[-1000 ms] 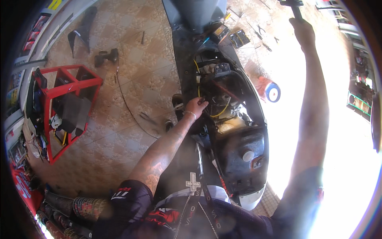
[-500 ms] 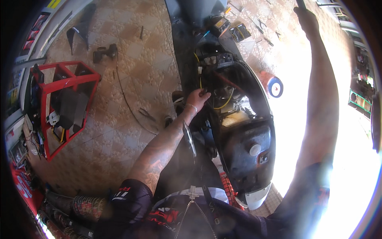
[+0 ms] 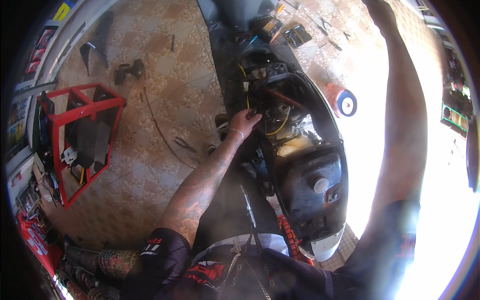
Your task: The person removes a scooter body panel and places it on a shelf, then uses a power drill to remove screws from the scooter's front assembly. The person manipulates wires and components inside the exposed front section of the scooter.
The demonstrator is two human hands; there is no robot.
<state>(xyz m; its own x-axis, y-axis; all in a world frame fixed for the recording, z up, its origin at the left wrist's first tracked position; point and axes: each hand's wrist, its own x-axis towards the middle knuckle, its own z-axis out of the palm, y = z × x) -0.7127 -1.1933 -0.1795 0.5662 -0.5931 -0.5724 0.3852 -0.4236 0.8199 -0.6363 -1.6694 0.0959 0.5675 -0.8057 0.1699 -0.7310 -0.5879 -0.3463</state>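
Observation:
My left hand (image 3: 245, 122) is closed at the left edge of the opened scooter body (image 3: 307, 185). Its thumb and fingertips pinch something small and dark that I cannot make out, beside a yellow hose (image 3: 248, 101). Another stretch of yellow hose loops inside the engine bay (image 3: 290, 120), where metal parts show. Far up at the right, my right hand (image 3: 382, 15) is partly cut off by the top edge, its arm stretched out. The dark handle it grips shows only in the earlier picture. A round cap (image 3: 320, 186) sits on the black section nearer me.
A red metal frame stand (image 3: 87, 107) stands on the left of the tiled floor. A cordless drill (image 3: 129, 71), pliers (image 3: 185, 145) and a cable lie nearby. Beyond the scooter are a bit case (image 3: 297, 36) and several hand tools. A small wheel (image 3: 346, 103) stands right of the scooter.
The view has shifted slightly. My right hand has slid up toward the top edge, so the handle in it has left the picture. My left hand keeps its pinch at the same place.

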